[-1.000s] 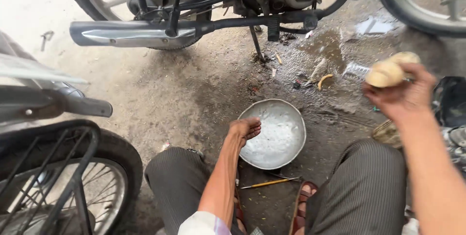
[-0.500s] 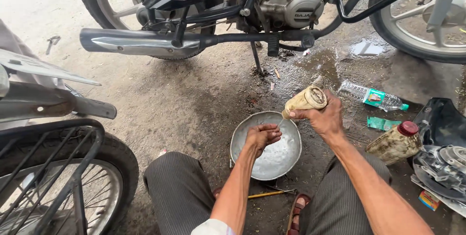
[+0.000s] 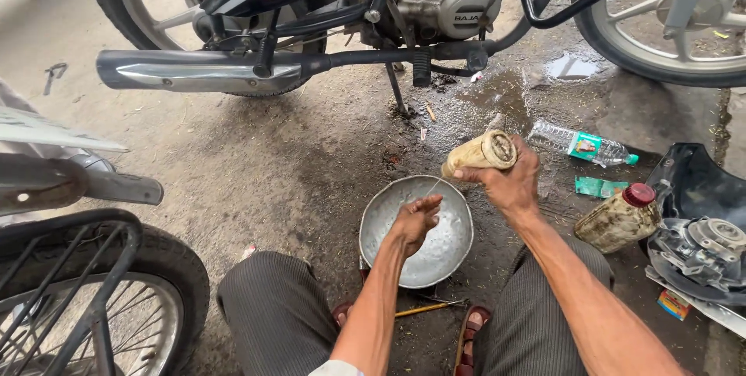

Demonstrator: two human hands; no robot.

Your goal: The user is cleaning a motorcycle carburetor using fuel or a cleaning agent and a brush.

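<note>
Liquid runs in a thin stream from a grimy tilted bottle point(image 3: 482, 152), gripped in the right hand point(image 3: 509, 182), over a metal bowl point(image 3: 451, 248) on the floor between the feet. Left hand point(image 3: 413, 221), fingers curled, hovers inside the bowl. Right: red-capped jar point(image 3: 619, 218), clear green-labelled bottle point(image 3: 581, 144).

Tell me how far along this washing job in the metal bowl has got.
Done: the round metal bowl sits on the ground between the feet, its inside looking wet. In hand: the right hand tips a grimy tan plastic bottle over the bowl, a thin stream falling towards the left hand, whose fingers are bunched inside it. Left: the dirty red-capped bottle stands untouched.
</note>
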